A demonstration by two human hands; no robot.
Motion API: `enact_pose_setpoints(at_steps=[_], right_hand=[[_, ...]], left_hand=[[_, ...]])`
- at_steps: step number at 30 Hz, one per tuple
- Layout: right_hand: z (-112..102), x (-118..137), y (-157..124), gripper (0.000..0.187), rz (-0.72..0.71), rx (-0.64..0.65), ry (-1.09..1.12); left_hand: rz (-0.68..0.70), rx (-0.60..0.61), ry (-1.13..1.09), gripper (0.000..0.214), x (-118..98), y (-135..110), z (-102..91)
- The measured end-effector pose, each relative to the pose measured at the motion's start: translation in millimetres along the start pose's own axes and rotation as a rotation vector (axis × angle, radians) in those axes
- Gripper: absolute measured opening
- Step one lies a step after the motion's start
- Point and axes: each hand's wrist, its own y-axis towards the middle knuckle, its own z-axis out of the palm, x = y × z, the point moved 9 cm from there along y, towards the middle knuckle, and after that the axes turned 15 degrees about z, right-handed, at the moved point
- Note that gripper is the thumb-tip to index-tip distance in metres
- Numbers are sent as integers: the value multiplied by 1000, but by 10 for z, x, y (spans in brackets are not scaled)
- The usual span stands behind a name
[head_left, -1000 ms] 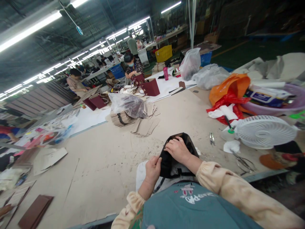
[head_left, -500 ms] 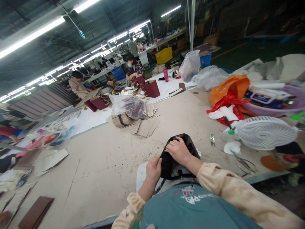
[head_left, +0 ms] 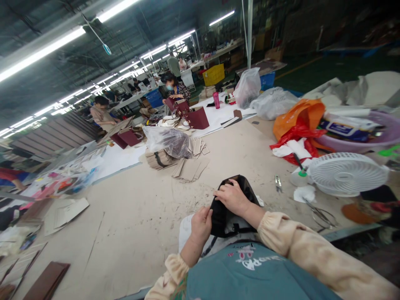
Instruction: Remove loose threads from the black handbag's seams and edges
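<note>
A black bag (head_left: 218, 221) with a dark lining lies at the near edge of the table, its mouth facing up toward me. My left hand (head_left: 201, 225) pinches the bag's left rim between thumb and fingers. Across the mouth reaches my right hand (head_left: 233, 198), its fingers closed over the upper left part of the rim, with some fingertips hidden inside. A white sheet (head_left: 185, 229) shows under the bag on the left.
Thread snips (head_left: 278, 183), scissors (head_left: 321, 214) and a white fan (head_left: 346, 175) lie to the right. Ahead are stacked board pieces (head_left: 190, 166) and a clear plastic bag (head_left: 168, 139). A brown folded panel (head_left: 46, 281) lies at near left. Co-workers sit farther back.
My right hand has shifted slightly left along the bag's rim. My left hand keeps its pinch in almost the same place.
</note>
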Motion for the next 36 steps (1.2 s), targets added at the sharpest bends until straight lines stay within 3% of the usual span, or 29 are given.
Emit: enact_pose_setpoints(at_steps=[7,11,15,19,21,36], right_hand=[[-20,22,65,9,18,40,14],[-31,-12,75,9,38,17,15],[-112,-173,79,23,111,-37,1],[-180,-349,85,9,165,-59,-12],[-189,-391,95,12,173,-62,-13],[-185,-359,179,16,163,-88,-37]], left_hand=[[-36,169,41,27,-48,215,-28],[-85,137,64,26,-19,400,-32],[-105,104,66,29,9,457,4],[-116,106,42,30,39,446,23],[-118,110,37,30,43,444,28],[-109,109,7,30,3,458,49]])
